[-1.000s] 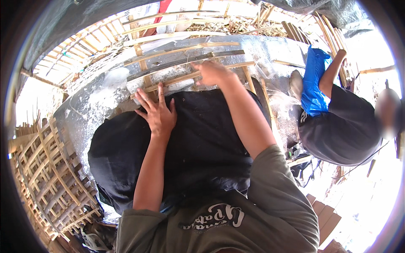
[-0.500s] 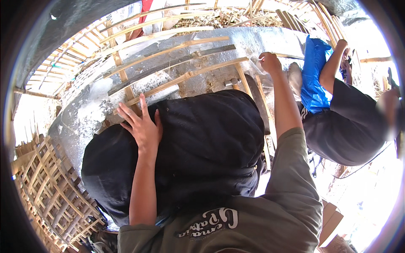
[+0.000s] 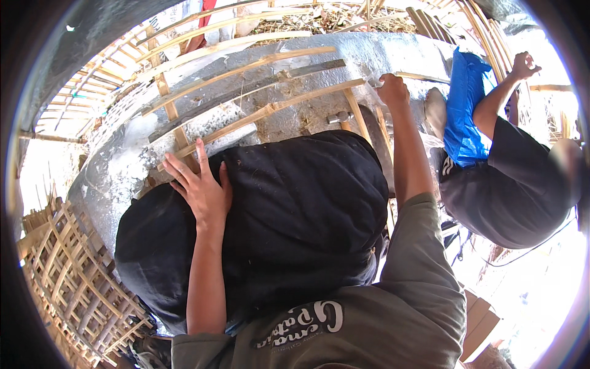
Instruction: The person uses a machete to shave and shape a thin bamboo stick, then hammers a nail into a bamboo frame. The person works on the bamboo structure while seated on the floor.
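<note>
My left hand (image 3: 203, 190) has its fingers spread, their tips at the near end of a long bamboo strip (image 3: 270, 109). That strip belongs to a frame of several bamboo slats lying on a grey sheet. Farther right, my right hand (image 3: 394, 92) is closed near the strip's other end. Something pale and translucent shows by its fingertips, too unclear to name. A hammer (image 3: 339, 119) with a metal head lies between the strip and my knee. Under the slats, near my left hand, is a white speckled block (image 3: 218, 123).
My legs in black cloth (image 3: 301, 190) fill the middle. A woven bamboo panel (image 3: 80, 283) stands at the left. On the right another person sits in dark clothes (image 3: 510, 190), beside a blue plastic bag (image 3: 465, 104). The grey sheet (image 3: 381, 52) extends behind the slats.
My right hand has shifted slightly, its fingers turned more toward the strip's end. My left hand stays at the strip. The other person's raised hand has moved up and right.
</note>
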The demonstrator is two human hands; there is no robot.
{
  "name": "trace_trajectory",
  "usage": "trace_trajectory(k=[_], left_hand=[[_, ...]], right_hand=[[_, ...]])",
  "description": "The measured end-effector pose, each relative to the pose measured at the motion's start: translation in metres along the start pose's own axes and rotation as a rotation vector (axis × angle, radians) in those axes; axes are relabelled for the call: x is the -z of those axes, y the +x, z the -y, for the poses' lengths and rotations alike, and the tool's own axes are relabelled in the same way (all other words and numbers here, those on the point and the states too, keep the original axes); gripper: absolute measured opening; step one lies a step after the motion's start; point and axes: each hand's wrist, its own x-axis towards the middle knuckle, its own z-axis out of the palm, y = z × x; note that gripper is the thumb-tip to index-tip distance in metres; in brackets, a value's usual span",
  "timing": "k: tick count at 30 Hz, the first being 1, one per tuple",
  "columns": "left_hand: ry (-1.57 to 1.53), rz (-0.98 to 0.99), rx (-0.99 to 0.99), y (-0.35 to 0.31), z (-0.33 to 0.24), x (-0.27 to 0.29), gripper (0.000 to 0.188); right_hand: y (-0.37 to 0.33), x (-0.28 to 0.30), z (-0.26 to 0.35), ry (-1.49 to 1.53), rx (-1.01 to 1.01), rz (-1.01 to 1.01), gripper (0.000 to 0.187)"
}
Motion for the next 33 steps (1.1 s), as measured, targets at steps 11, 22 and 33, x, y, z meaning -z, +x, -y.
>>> trace_trajectory(k=[11, 22, 33], left_hand=[[0.014, -0.075, -0.059, 0.001, 0.001, -0.002, 0.075], [0.034, -0.131, -0.092, 0.002, 0.003, -0.010, 0.074], [0.026, -0.121, -0.093, 0.002, 0.003, -0.008, 0.074]], right_hand=[[-0.009, -0.014, -0.002, 0.068, 0.003, 0.022, 0.040], [-0.047, -0.038, -0.005, 0.142, 0.098, -0.294, 0.036], [-0.055, -0.043, -0.004, 0.037, 0.146, -0.356, 0.019]])
